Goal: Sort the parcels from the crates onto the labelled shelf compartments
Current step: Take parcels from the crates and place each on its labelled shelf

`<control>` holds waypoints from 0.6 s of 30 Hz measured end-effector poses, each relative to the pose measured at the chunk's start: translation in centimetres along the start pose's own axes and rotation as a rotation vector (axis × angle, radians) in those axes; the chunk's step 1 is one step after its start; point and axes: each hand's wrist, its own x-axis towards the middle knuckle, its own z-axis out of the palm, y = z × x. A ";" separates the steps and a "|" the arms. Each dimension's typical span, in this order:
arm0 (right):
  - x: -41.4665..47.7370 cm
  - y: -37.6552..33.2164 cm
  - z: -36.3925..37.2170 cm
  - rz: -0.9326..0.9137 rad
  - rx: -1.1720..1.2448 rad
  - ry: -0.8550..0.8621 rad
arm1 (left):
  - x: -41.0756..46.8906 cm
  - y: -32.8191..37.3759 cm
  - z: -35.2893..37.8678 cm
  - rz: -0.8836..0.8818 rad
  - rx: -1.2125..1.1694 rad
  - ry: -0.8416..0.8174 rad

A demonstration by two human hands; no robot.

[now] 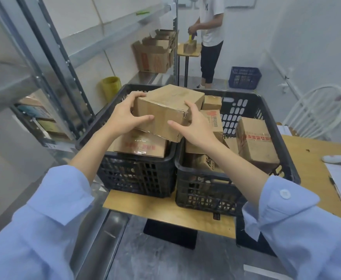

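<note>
Parcel seemingly held clear above black crates, left hand and right hand each grip curled round an end.

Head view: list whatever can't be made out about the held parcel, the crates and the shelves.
- Held parcel, head view: no label shows. Its underside and far faces are turned away, and the left hand and right hand cover its ends.
- Left crate and right crate: the lower parcels are hidden by the top ones and the mesh walls.
- Shelf: compartment labels are too blurred to read, and the green tag is too small.
</note>
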 end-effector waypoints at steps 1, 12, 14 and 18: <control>0.0 0.1 0.0 -0.007 0.008 0.003 | -0.1 0.0 0.1 0.000 -0.011 0.020; -3.2 -0.1 -1.7 -0.199 0.068 0.003 | -5.7 3.4 -0.3 -0.012 -0.034 0.183; -4.2 -0.4 -2.2 -0.238 0.080 -0.031 | -7.7 4.8 -0.7 -0.057 -0.028 0.201; -6.4 -1.2 -3.0 -0.311 0.148 -0.163 | -12.6 7.6 -1.5 -0.149 -0.048 0.286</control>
